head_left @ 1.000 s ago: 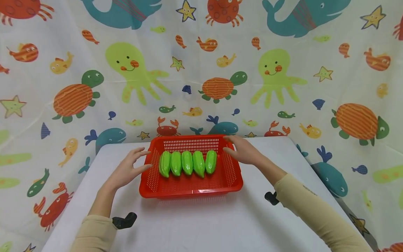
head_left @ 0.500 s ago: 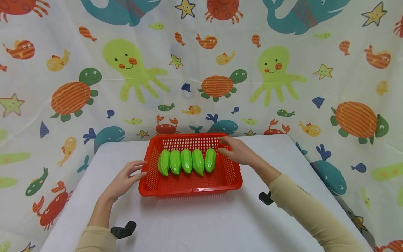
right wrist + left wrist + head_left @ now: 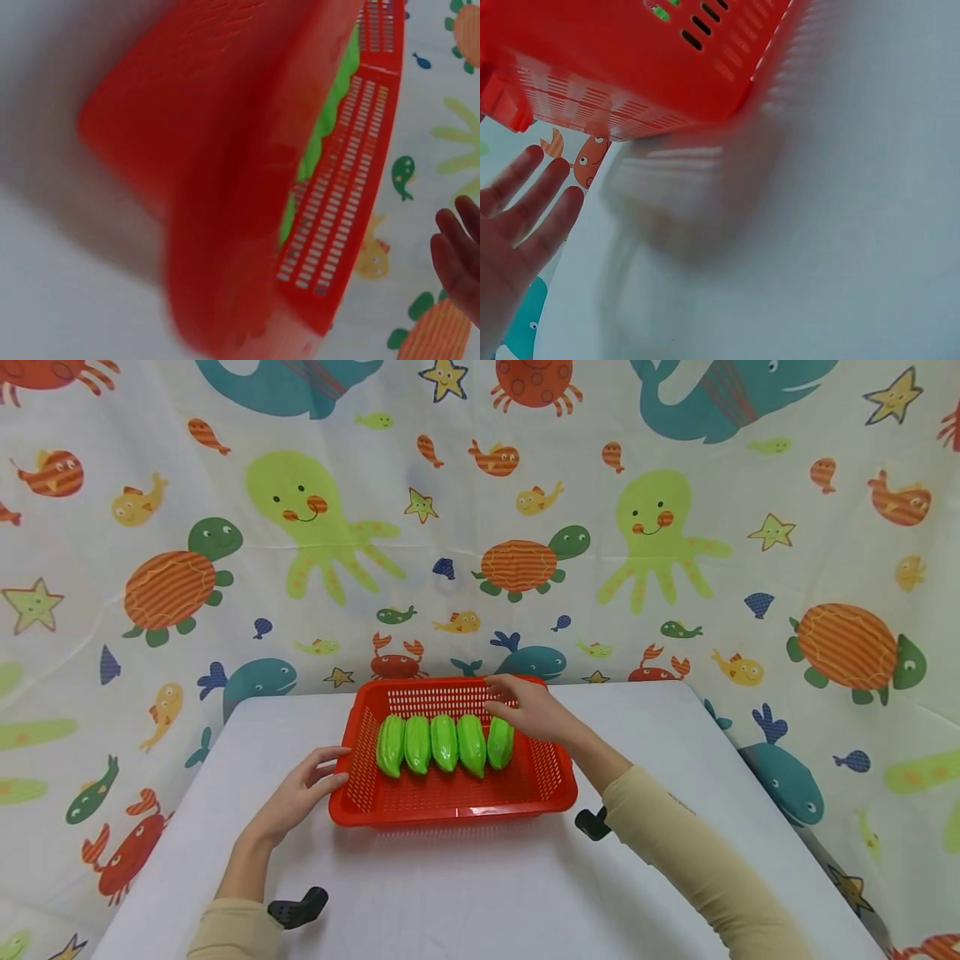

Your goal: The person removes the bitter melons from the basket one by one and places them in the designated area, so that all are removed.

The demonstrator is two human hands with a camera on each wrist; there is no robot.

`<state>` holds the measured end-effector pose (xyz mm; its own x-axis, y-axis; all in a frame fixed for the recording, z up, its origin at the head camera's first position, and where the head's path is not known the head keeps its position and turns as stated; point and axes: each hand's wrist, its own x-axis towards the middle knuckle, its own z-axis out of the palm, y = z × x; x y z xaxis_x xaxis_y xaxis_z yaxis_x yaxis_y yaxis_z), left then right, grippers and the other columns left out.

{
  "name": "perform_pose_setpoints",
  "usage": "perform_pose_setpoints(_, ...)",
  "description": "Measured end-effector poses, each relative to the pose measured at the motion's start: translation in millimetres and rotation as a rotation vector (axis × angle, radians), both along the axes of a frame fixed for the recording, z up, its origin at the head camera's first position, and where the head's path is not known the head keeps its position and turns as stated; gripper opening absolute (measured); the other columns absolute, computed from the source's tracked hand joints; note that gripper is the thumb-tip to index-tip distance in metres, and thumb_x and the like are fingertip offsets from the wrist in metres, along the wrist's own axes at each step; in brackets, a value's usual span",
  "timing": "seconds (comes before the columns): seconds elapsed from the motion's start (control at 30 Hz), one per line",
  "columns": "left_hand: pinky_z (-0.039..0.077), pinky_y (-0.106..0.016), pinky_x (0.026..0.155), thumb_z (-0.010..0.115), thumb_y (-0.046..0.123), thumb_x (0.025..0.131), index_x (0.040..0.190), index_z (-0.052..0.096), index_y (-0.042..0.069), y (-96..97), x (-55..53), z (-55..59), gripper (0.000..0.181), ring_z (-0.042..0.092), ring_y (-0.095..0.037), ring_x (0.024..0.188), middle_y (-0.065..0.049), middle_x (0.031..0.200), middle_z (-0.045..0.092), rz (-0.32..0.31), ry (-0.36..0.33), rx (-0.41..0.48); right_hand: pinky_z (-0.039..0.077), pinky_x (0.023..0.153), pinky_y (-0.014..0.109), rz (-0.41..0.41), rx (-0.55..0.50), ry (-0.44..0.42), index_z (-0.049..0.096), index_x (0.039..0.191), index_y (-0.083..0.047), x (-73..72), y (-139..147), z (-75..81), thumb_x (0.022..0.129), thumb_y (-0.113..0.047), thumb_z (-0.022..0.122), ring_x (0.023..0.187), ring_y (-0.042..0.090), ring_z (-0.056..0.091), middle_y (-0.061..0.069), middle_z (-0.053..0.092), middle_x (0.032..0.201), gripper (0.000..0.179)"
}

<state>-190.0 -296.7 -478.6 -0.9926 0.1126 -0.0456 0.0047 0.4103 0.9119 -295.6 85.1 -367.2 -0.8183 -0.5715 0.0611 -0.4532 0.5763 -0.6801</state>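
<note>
A red plastic basket [image 3: 457, 815] with slotted walls stands on the white table. Inside it, several glossy green, ridged, pointed vegetable-like pieces [image 3: 444, 745] lie side by side in a row. My left hand [image 3: 296, 797] is at the basket's left rim, fingers relaxed and apart; the left wrist view shows those fingers [image 3: 551, 225] extended beside the basket wall. Over the basket's right half reaches my right hand [image 3: 534, 708], its fingers loosely bent and holding nothing. Its fingertips overlap the top of the rightmost green piece [image 3: 500, 745] in the head view.
The white tabletop [image 3: 450, 902] surrounds the basket. Behind it hangs a curtain [image 3: 480, 635] printed with sea animals. A black wrist mount [image 3: 298, 908] sits on the left forearm and another black mount [image 3: 592, 823] on the right.
My right hand has moved left, from the basket's right rim to above the rightmost green piece. My left hand has shifted slightly down and left. The basket and green pieces have stayed in place.
</note>
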Motion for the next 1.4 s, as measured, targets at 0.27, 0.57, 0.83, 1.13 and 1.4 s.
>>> perform_pose_setpoints(0.27,0.043,-0.059,0.099,0.060,0.032,0.097,0.145,0.039,0.015,0.1,-3.0,-16.4,0.054,0.033,-0.042,0.137,-0.015,0.152,0.034,0.011,0.045,0.088,0.052,0.094,0.039,0.009,-0.071,-0.075,0.046,0.144,-0.017,1.6,-34,6.5,0.098,-0.035,0.057,0.119,0.018,0.056,0.002,0.060,0.130,0.051)
perform_pose_setpoints(0.57,0.041,-0.061,0.100,0.057,0.033,0.098,0.145,0.038,0.015,3.0,-4.4,-23.6,0.053,0.031,-0.041,0.138,-0.015,0.152,0.035,0.036,0.082,0.099,0.051,0.095,0.038,0.030,-0.131,-0.088,0.046,0.143,-0.017,6.9,-56,8.9,0.098,-0.034,0.057,0.120,0.019,0.056,0.005,0.057,0.135,0.050)
perform_pose_setpoints(0.83,0.042,-0.061,0.098,0.054,0.030,0.100,0.144,0.038,0.012,2.3,-5.4,-28.1,0.051,0.032,-0.040,0.137,-0.015,0.150,0.036,0.036,0.127,0.085,0.052,0.091,0.039,0.000,-0.131,-0.113,0.046,0.145,-0.020,4.0,-74,3.5,0.097,-0.035,0.060,0.120,0.019,0.055,0.005,0.053,0.141,0.053)
perform_pose_setpoints(1.13,0.038,-0.065,0.100,0.055,0.031,0.100,0.143,0.039,0.012,6.8,3.2,-31.1,0.050,0.029,-0.042,0.138,-0.018,0.149,0.038,0.069,0.143,0.081,0.051,0.093,0.039,-0.038,-0.200,-0.141,0.046,0.145,-0.026,-3.6,-98,0.2,0.094,-0.039,0.064,0.123,0.019,0.054,0.002,0.055,0.138,0.056)
perform_pose_setpoints(1.4,0.031,-0.068,0.103,0.057,0.030,0.099,0.141,0.042,0.011,12.2,8.0,-30.6,0.048,0.029,-0.041,0.138,-0.017,0.148,0.039,0.084,0.163,0.063,0.050,0.095,0.036,0.009,-0.158,-0.089,0.046,0.146,-0.019,-16.7,-121,-6.2,0.095,-0.034,0.064,0.122,0.021,0.055,0.006,0.056,0.138,0.056)
